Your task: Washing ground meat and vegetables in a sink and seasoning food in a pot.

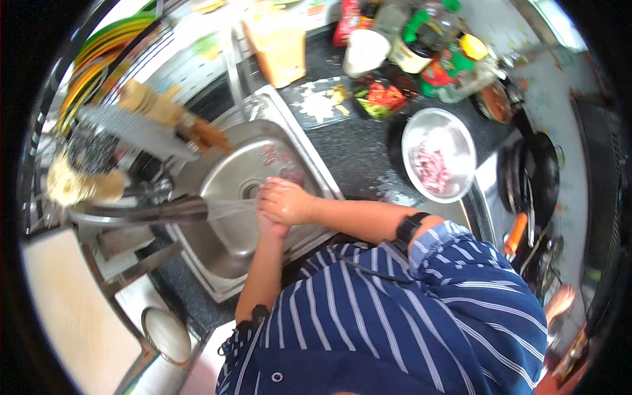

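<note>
My right hand (285,200) lies over my left hand (271,224), the two clasped together above the steel sink basin (222,252). Water streams from the faucet (182,210) onto them. Whether anything is between the palms cannot be seen. Pieces of raw meat (291,175) lie in the sink just beyond my hands. Right of the sink, a metal bowl (461,136) holds chopped raw meat (433,170).
Chopped white pieces (318,103) sit on a board behind the counter's middle, beside a dark tray of cut red and green vegetables (382,98). Bottles and jars (444,66) crowd the back. A black pan (543,173) stands at right; a utensil rack (133,128) is at left.
</note>
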Tool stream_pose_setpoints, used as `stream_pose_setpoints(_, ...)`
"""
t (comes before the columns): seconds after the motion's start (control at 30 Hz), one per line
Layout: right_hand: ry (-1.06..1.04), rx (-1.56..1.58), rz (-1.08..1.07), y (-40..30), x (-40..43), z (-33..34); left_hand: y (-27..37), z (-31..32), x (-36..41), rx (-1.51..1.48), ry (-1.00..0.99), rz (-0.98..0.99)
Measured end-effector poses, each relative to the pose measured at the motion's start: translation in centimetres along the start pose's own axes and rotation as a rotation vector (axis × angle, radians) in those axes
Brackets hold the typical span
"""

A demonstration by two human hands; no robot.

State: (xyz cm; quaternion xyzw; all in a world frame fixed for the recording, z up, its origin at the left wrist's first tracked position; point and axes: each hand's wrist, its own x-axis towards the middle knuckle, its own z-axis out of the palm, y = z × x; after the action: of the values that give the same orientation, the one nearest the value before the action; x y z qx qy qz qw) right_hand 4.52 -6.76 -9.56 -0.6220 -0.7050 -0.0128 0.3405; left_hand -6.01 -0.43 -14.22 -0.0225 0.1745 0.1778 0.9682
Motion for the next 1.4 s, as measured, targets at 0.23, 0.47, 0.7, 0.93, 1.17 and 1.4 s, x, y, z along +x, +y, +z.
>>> stream_pose_setpoints(0.23,0.009,0.102,0.054,-0.5,0.4,-3.5,1.4,-2.1,1.7,0.361,-0.090,0.033)
stream_pose_setpoints(0.47,0.163,0.074,0.015,-1.3,1.3,-4.3,2.3,-2.6,1.9,0.116,-0.028,-0.074)
stream_pose_setpoints(0.7,0.192,-0.041,-0.053,-0.2,0.5,-4.4,-0.5,1.3,1.5,0.107,-0.071,-0.161)
stream_pose_setpoints(0.93,0.304,-0.080,-0.094,-0.2,0.6,-5.0,-2.1,2.7,2.0,0.066,-0.046,-0.149)
stream_pose_setpoints(1.17,0.259,-0.053,-0.080,-0.8,0.2,-4.8,-2.0,1.3,1.4,0.033,-0.105,-0.150)
stream_pose_setpoints(1.4,0.197,-0.050,-0.040,-0.2,0.0,-5.2,-1.8,2.0,2.1,0.037,0.073,-0.123)
